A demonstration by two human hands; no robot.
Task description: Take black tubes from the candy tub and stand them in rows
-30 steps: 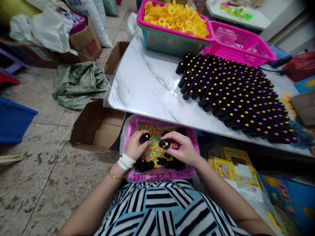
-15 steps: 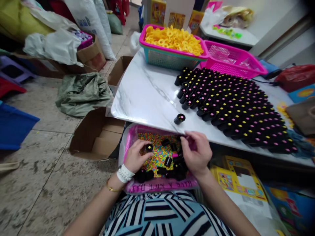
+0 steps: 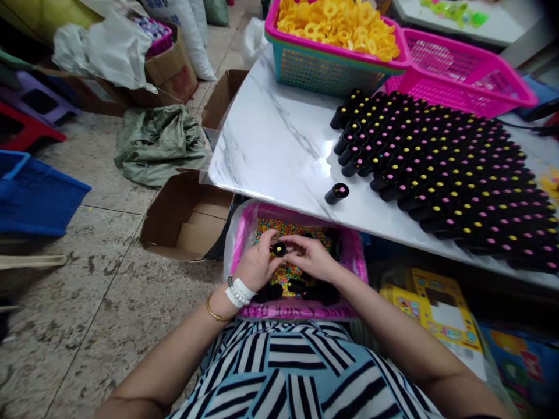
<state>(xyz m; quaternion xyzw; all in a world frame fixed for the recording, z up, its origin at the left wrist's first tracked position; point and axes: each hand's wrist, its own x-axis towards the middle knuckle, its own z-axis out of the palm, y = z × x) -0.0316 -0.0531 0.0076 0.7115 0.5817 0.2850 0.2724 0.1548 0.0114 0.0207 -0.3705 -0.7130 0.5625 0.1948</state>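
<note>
A small black cylinder [image 3: 278, 249] with a yellow dot in its top is held upright over the pink basket [image 3: 239, 244]. My left hand [image 3: 257, 263] grips it from the left between thumb and fingers. From the other side, my right hand [image 3: 312, 256] has its fingertips closed against it. Beneath them, the plastic-lined basket holds many small coloured beads [image 3: 273, 226] and several loose black cylinders, partly hidden by my hands. One black cylinder with a pink dot [image 3: 336, 193] stands alone near the table's front edge.
On the white marbled table [image 3: 271, 151], rows of black cylinders [image 3: 441, 169] with yellow or pink dots fill the right side. Behind them stand a basket of yellow rings [image 3: 336, 75] and a pink basket [image 3: 471, 70]. A cardboard box [image 3: 187, 215] sits on the floor at left.
My right hand has moved left from the basket's right side to the cylinder in my left hand. The camera view has tilted down, so the table appears higher.
</note>
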